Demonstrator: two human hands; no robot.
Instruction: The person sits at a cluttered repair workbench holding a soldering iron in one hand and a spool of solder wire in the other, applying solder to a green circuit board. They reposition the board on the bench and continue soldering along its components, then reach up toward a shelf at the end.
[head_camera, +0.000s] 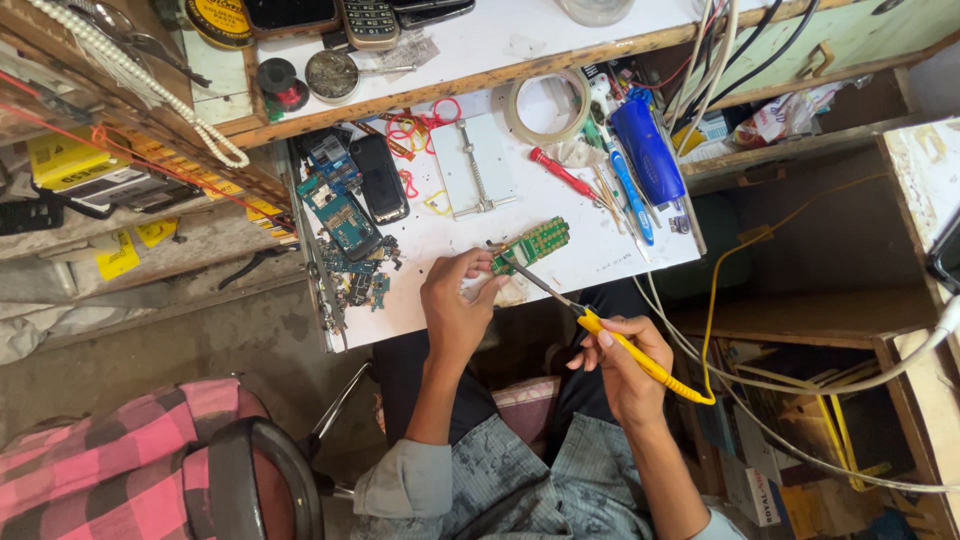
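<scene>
Head camera looks down on our left hand, fingers pinched shut on the near edge of a green circuit board lying on the white surface. Just right of it, our right hand grips a yellow soldering iron, its tip touching the board beside our left fingertips. A blue brush lies well beyond both hands.

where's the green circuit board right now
In the head view the green circuit board lies on the white worktop, pinched at its near end by the left hand, with the yellow soldering iron tip against it.
</scene>
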